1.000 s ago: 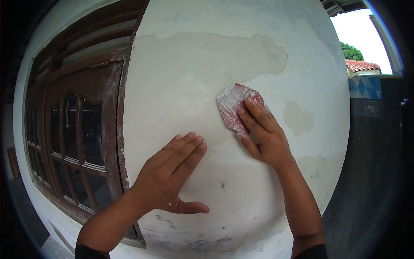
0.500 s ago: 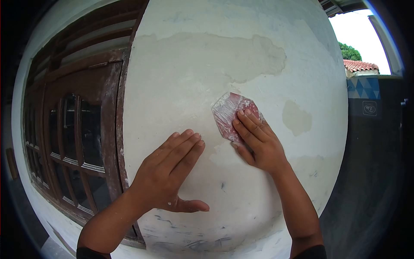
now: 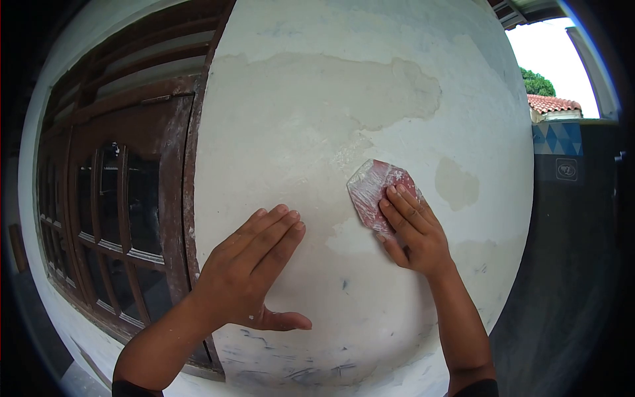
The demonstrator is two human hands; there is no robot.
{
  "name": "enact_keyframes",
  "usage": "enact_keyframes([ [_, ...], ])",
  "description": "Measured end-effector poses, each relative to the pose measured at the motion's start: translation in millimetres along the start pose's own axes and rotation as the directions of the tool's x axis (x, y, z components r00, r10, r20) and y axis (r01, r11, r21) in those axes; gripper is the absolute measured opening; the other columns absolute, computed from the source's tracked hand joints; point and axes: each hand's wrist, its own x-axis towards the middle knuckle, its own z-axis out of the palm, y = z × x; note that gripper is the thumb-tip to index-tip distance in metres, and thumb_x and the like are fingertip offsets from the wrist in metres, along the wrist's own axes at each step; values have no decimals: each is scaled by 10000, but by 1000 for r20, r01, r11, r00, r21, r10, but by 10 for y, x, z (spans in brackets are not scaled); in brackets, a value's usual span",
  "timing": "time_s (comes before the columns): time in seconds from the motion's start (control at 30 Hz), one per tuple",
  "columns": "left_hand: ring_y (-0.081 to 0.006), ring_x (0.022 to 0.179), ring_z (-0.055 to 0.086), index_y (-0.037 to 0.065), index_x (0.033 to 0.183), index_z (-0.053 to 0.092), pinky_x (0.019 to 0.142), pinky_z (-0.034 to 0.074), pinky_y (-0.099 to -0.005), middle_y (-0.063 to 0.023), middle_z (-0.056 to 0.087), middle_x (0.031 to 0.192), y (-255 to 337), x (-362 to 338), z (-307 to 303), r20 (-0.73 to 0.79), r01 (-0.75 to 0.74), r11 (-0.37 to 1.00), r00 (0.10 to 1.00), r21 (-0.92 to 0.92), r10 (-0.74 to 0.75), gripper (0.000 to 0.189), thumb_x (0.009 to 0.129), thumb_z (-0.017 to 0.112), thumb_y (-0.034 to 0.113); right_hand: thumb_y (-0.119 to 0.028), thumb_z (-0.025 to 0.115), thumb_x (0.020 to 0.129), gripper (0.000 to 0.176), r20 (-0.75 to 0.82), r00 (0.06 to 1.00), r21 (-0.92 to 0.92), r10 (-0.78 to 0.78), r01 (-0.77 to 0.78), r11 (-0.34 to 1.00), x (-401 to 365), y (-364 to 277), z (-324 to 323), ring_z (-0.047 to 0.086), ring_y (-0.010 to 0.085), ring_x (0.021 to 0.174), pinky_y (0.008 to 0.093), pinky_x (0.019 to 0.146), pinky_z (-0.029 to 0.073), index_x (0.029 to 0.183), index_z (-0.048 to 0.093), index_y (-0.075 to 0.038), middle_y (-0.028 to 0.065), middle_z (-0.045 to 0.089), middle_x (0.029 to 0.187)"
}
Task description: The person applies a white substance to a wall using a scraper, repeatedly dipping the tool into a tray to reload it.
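A reddish piece of sandpaper [image 3: 374, 192], its surface streaked with white dust, lies against the pale wall [image 3: 278, 145]. My right hand [image 3: 420, 231] presses it there, fingers together over its right part and thumb at its lower edge. To the left, my left hand [image 3: 248, 271] is open and holds nothing, its fingers stretched upward and thumb pointing right. It is at the wall; whether the palm touches is hidden. Beige, uneven patches [image 3: 331, 86] mark the wall above and around the sandpaper.
A brown wooden window frame [image 3: 188, 172] with glass panes borders the wall on the left. Beyond the wall's right edge stands a dark surface [image 3: 569, 251] with a blue patterned band [image 3: 557, 137]. A tiled roof [image 3: 552, 104] and a tree [image 3: 537, 83] show outside.
My right hand has moved the sandpaper right and slightly down across the wall. My left hand has shifted slightly left and down, still open.
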Motion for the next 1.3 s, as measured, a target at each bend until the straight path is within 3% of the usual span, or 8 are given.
enact_keyframes([
  [0.17,-401,1265,556,-82,1338,516,1079,425,-523,-246,568,1329,23,75,49,-11,-8,1000,1000,-7,8,1076,735,644,800,-195,741,811,522,-66,998,31,13,-11,999,394,-13,20,526,281,1324,426,1076,452,1308,634,-77,108,572,1404],
  [0.33,-403,1206,594,-103,1268,561,1060,458,-506,-260,610,1236,49,76,-19,-20,-27,1000,999,-16,27,1019,727,708,747,-195,740,819,520,7,1000,32,-16,16,999,136,-24,56,524,282,1326,421,1073,453,1313,629,-75,109,571,1405],
  [0.5,-404,1208,593,-100,1273,559,1060,458,-505,-262,608,1238,24,69,-13,-5,-28,1000,1000,-5,28,1022,728,701,754,-199,741,825,515,-89,995,70,34,-28,997,180,-11,-28,520,289,1329,426,1074,451,1310,626,-72,108,569,1406],
  [0.6,-404,1208,593,-100,1275,558,1059,458,-504,-259,608,1242,40,132,40,-24,-24,1000,999,-13,23,1023,731,696,755,-204,740,827,528,-34,999,36,18,-17,999,433,-46,2,510,290,1338,430,1081,444,1323,616,-73,109,555,1420],
  [0.83,-404,1206,593,-101,1285,550,1061,456,-506,-253,607,1247,49,86,-19,-23,-28,999,999,-14,28,1031,726,698,752,-205,741,830,514,-6,999,33,32,-32,999,-46,-17,5,521,288,1327,438,1076,447,1312,626,-67,112,566,1410],
  [1.0,-396,1206,595,-100,1278,558,1064,455,-502,-249,610,1243,62,157,48,-13,-30,1000,999,-1,30,1010,736,699,741,-204,734,835,497,-73,996,45,43,-40,998,305,-71,15,529,285,1321,438,1064,454,1300,633,-61,111,566,1412],
  [1.23,-397,1208,594,-100,1276,558,1066,454,-499,-253,610,1241,73,111,-16,-18,-33,999,999,-8,33,1005,739,699,737,-184,712,843,516,46,999,43,20,-22,999,-11,-103,22,506,274,1343,442,1069,447,1332,605,-58,110,545,1433],
  [1.3,-397,1209,593,-101,1275,559,1066,454,-499,-253,610,1242,66,111,-28,-12,-33,999,999,-6,33,1006,737,699,738,-180,706,843,531,-41,999,42,7,-6,999,-10,-81,1,495,271,1354,449,1073,441,1348,592,-61,115,537,1441],
])
